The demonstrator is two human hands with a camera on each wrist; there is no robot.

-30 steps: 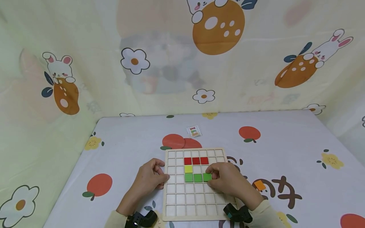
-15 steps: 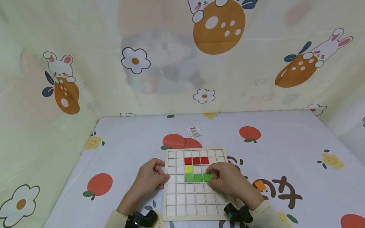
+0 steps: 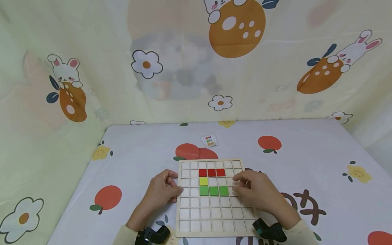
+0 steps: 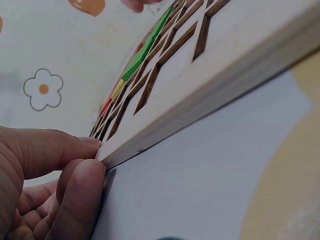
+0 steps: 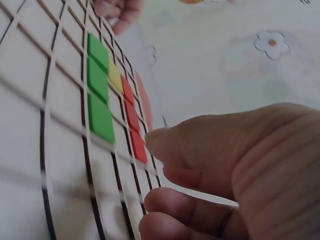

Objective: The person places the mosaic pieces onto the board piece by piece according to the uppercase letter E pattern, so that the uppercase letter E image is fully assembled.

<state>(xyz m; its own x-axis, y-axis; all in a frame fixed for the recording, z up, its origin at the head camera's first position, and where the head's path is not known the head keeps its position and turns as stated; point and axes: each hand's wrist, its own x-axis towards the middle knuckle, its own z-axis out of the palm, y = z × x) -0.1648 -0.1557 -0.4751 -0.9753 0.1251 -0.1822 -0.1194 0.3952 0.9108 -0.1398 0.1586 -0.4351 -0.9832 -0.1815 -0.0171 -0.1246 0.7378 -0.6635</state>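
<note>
A pale wooden grid board [image 3: 211, 233] lies on the table with coloured square tiles in its cells. Three red tiles [image 3: 211, 173] form a row, with a yellow tile [image 3: 203, 181] below the leftmost. Under that, three green tiles [image 3: 213, 191] make another row; all three sit in their cells in the right wrist view. My left hand [image 3: 160, 189] pinches the board's left edge between thumb and finger, as the left wrist view shows. Over the board's right part hovers my right hand [image 3: 257, 190], its fingers loosely bent and nothing between them.
Beyond the board lies a small card [image 3: 209, 140] printed with a coloured grid pattern. The table [image 3: 147, 143] has a fruit-printed white cloth, and a printed curtain [image 3: 180, 112] hangs behind it. Each wrist wears a black camera.
My right hand has let go of the rightmost green tile and moved right, its forearm now covering most of an orange tile seen earlier. My left hand stays at the board's edge.
</note>
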